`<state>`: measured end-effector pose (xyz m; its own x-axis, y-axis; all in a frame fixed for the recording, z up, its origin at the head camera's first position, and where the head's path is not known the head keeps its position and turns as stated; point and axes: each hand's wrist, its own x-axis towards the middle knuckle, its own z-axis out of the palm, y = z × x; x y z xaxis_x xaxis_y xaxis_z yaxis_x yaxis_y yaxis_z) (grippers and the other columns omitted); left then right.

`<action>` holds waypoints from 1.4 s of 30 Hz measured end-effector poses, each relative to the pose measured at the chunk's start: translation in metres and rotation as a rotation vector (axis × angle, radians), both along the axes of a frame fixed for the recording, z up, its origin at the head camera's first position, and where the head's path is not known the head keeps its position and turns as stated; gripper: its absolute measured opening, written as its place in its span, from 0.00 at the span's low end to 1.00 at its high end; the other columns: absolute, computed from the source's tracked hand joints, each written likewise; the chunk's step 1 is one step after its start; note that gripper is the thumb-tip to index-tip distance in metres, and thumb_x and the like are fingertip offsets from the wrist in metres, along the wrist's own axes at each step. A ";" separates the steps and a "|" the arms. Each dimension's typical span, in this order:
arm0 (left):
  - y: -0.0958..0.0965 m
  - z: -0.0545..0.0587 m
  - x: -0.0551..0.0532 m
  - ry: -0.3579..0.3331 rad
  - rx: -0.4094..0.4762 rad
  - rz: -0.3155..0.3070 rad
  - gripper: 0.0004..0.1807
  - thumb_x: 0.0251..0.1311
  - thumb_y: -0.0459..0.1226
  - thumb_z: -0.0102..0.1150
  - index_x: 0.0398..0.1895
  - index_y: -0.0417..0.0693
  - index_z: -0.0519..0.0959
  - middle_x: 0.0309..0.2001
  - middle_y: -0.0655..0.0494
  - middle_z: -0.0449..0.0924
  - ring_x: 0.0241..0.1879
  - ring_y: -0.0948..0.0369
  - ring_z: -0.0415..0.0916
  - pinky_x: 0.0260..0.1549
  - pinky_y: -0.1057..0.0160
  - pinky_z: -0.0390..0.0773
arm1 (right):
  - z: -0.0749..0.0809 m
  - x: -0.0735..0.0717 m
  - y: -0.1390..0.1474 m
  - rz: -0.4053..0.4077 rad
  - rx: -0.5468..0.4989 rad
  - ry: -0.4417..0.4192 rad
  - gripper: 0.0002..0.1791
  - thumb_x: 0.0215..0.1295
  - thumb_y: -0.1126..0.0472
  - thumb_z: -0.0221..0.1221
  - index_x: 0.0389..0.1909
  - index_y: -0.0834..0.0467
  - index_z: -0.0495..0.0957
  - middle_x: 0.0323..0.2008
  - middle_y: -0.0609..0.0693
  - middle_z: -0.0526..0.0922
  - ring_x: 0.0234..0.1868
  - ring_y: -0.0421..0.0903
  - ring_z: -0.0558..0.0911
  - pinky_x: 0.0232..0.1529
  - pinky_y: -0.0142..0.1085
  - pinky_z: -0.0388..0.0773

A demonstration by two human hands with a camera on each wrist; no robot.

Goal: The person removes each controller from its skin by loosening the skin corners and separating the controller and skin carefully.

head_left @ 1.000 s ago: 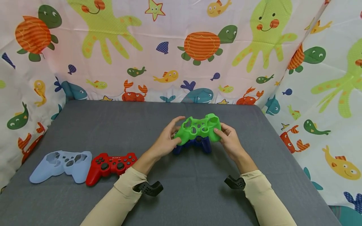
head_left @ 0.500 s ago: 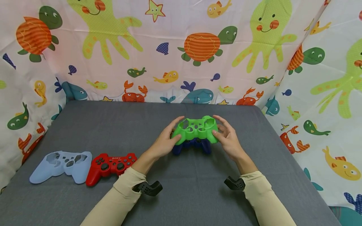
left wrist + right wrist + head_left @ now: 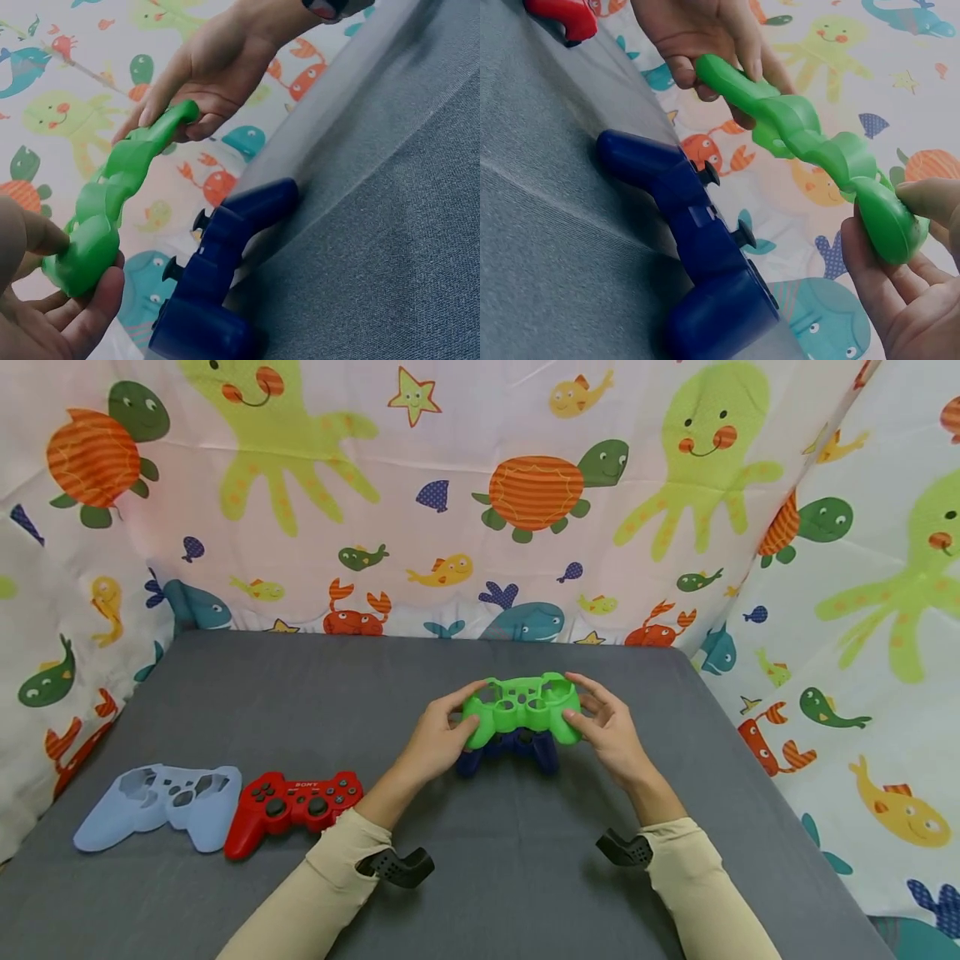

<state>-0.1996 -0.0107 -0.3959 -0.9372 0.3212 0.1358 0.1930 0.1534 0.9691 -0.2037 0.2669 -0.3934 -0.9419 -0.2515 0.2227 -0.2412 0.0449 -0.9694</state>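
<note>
Both hands hold a green silicone game controller cover (image 3: 521,710) by its two ends. My left hand (image 3: 437,733) grips the left end with the thumb on the near face; my right hand (image 3: 606,727) pinches the right end the same way. In the left wrist view, the green cover (image 3: 112,187) is raised above a dark blue game controller (image 3: 217,262). That blue controller (image 3: 517,750) lies on the grey table, partly hidden by the cover in the head view. Its two thumbsticks stand up in the right wrist view, where the cover (image 3: 810,142) hangs apart from it.
On the left of the grey table (image 3: 465,893) lie a light blue controller cover (image 3: 161,806) and a red game controller (image 3: 292,806), side by side. A curtain (image 3: 450,468) printed with sea animals rises behind the table and at both sides.
The green cover has shifted slightly left and levelled out above the blue controller. The right index finger has moved up to the cover's upper right edge. Other things stay in place.
</note>
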 end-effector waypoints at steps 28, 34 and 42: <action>0.030 0.005 0.011 -0.089 -0.089 -0.003 0.29 0.71 0.36 0.54 0.74 0.59 0.67 0.57 0.42 0.82 0.30 0.38 0.83 0.34 0.43 0.84 | 0.027 -0.001 0.063 0.172 0.338 -0.064 0.33 0.73 0.67 0.57 0.76 0.63 0.59 0.54 0.46 0.83 0.46 0.37 0.86 0.40 0.35 0.86; 0.036 0.004 0.013 -0.114 -0.098 -0.019 0.29 0.71 0.36 0.53 0.75 0.60 0.67 0.60 0.41 0.80 0.32 0.37 0.83 0.33 0.42 0.83 | 0.026 0.000 0.070 0.166 0.362 -0.096 0.32 0.74 0.66 0.57 0.76 0.63 0.59 0.54 0.44 0.82 0.47 0.37 0.86 0.41 0.36 0.86; 0.049 0.003 0.019 -0.129 -0.096 -0.049 0.30 0.71 0.35 0.53 0.75 0.60 0.66 0.62 0.41 0.79 0.32 0.37 0.84 0.35 0.43 0.84 | 0.020 0.010 0.086 0.164 0.364 -0.113 0.32 0.75 0.66 0.56 0.76 0.63 0.58 0.53 0.44 0.83 0.46 0.37 0.86 0.42 0.35 0.85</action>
